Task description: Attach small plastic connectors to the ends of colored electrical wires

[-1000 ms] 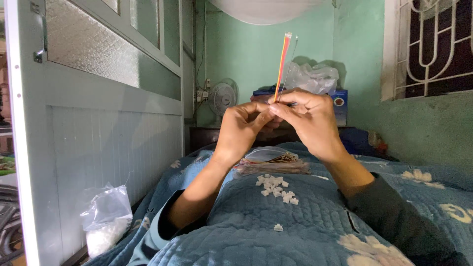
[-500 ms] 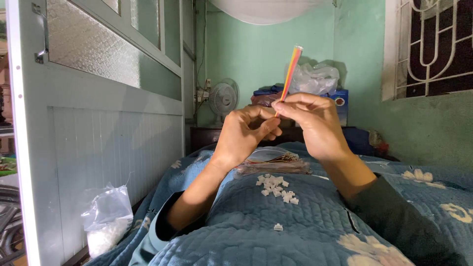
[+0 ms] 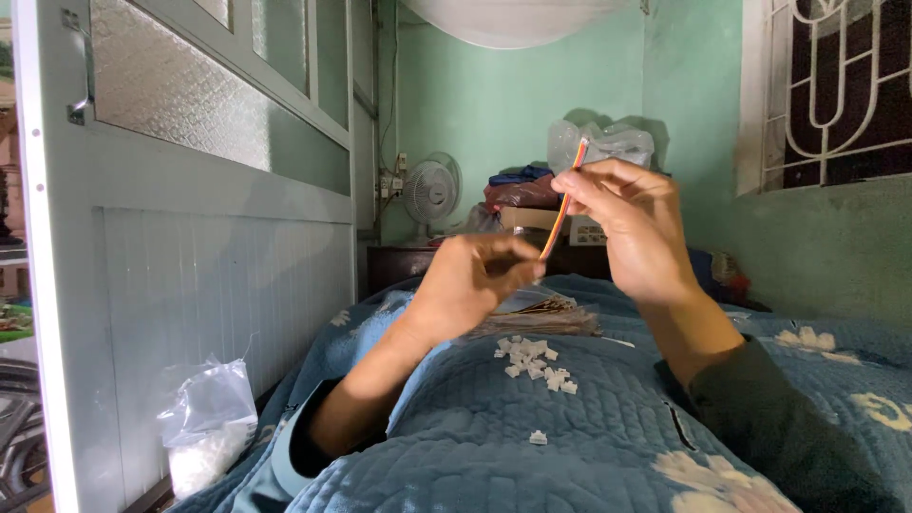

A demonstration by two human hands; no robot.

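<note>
Head view, looking along the person's own arms over a blue quilted blanket with pale flower print (image 3: 589,427).

Item 1: thin flat ribbon of multicoloured wires, red, orange and yellow among them (image 3: 564,204). It is held upright and slightly tilted, well above the blanket. Its top end is pinched between thumb and forefinger of the right hand (image 3: 632,228), the other fingers curled behind. Its lower end meets the fingertips of the left hand (image 3: 470,285), which are pressed together around it; whether a connector sits there cannot be told.

Item 2: loose heap of small white plastic connector housings (image 3: 535,361) on the blanket, below and between the hands; one stray white housing (image 3: 539,438) lies nearer the camera.

Item 3: flat bundle of further wire ribbons (image 3: 541,318) on the blanket, just beyond the heap.

Item 4: clear plastic bag of white pieces (image 3: 204,437), by the pale grey door (image 3: 209,285).

Step, as judged: working the ribbon's lower end, likely fitting or seating a housing. The next move calls for a steady pinch and a straight, aligned push.
</note>
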